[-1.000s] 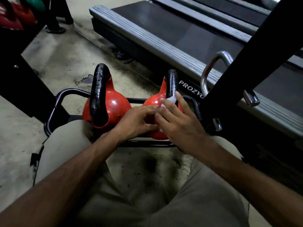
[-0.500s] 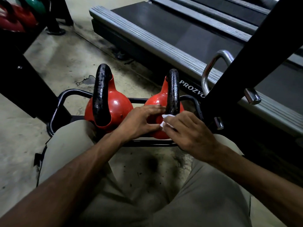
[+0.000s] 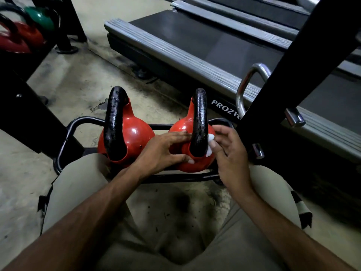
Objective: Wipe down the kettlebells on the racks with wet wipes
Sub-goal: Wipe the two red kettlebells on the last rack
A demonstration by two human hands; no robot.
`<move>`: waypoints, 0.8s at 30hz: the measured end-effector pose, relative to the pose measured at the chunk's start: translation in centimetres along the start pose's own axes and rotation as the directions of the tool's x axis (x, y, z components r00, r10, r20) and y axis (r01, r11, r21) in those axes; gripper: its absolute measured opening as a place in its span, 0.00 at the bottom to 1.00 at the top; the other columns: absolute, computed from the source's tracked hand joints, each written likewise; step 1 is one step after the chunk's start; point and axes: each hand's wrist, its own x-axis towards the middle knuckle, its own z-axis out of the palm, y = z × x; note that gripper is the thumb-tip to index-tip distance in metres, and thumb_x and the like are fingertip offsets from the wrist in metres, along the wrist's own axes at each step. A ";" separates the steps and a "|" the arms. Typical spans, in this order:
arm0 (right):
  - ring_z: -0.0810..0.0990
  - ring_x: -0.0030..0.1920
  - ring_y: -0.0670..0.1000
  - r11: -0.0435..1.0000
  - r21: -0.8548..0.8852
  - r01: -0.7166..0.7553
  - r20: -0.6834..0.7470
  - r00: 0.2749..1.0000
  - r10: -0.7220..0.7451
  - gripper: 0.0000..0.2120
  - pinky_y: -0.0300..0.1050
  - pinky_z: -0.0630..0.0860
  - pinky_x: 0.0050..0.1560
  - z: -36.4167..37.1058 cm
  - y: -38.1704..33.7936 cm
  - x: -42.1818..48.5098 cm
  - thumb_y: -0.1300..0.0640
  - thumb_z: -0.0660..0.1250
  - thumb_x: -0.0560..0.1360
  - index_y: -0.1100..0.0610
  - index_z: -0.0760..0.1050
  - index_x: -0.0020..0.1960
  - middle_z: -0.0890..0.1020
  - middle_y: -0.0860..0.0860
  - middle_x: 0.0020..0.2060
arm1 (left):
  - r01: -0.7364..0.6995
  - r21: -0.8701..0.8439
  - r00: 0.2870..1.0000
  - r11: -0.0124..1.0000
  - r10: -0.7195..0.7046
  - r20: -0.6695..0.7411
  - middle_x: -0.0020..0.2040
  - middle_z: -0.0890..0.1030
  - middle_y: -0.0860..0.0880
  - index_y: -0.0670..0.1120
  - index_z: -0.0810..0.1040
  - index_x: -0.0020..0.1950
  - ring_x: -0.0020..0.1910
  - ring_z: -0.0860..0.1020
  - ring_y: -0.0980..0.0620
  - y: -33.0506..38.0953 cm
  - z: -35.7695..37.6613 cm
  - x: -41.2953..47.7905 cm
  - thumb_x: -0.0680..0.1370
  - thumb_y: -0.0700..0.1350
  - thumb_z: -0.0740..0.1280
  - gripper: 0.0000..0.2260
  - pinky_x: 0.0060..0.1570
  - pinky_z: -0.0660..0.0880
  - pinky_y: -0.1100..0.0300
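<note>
Person's crouched right over a low black rack [image 3: 78, 122] on the gym floor, with two red kettlebells with black handles sitting in it. The one getting the attention, call it the wiped kettlebell [image 3: 195, 165], is my reference point. The left hand [image 3: 166, 151] lies spread across its red body, just left of its handle. The fingers are fairly straight and the thumb is low on the front, not clamped round anything. The right hand [image 3: 230, 153] is tight against the other side of that handle. Its thumb and fingers pinch a scrunched white wet wipe [image 3: 211, 141], which is pressed to the handle's base where it meets the ball. The second kettlebell [image 3: 136, 137] sits just beside the wiped one on its left, clear of both hands. Behind the wiped kettlebell runs a treadmill [image 3: 214, 45] deck. To its right there's a slanted black post [image 3: 293, 65] with a chrome handle [image 3: 244, 85]. Way off to its back left, a green kettlebell [image 3: 40, 17] sits with some red ones.
</note>
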 end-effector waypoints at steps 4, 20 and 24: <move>0.84 0.59 0.54 0.949 0.216 -0.230 0.077 0.973 0.219 0.13 0.51 0.77 0.63 1.3 0.9 3.9 0.59 0.63 0.80 0.55 0.81 0.62 0.86 0.54 0.55 | 0.022 0.010 1.000 1.000 -0.022 0.006 0.71 0.77 0.56 0.56 0.80 0.70 0.72 0.72 0.61 0.0 0.1 0.0 0.65 0.65 0.78 0.34 0.73 0.71 0.49; 0.84 0.45 0.60 0.452 0.575 -0.682 0.264 0.678 0.686 0.19 0.53 0.78 0.55 2.8 -3.0 11.1 0.64 0.52 0.79 0.67 0.74 0.65 0.83 0.65 0.58 | 0.016 0.027 1.000 1.000 -0.016 -0.003 0.70 0.78 0.60 0.57 0.80 0.70 0.71 0.73 0.64 0.3 -0.1 0.0 0.66 0.56 0.83 0.33 0.73 0.71 0.50; 0.81 0.46 0.58 0.549 0.416 -0.725 0.304 0.680 0.667 0.23 0.53 0.77 0.57 2.0 -1.8 8.5 0.62 0.54 0.79 0.68 0.75 0.69 0.81 0.64 0.56 | 0.028 0.036 0.999 0.999 -0.029 0.016 0.71 0.76 0.61 0.57 0.79 0.70 0.72 0.72 0.64 0.3 -0.3 0.1 0.65 0.62 0.81 0.34 0.73 0.71 0.49</move>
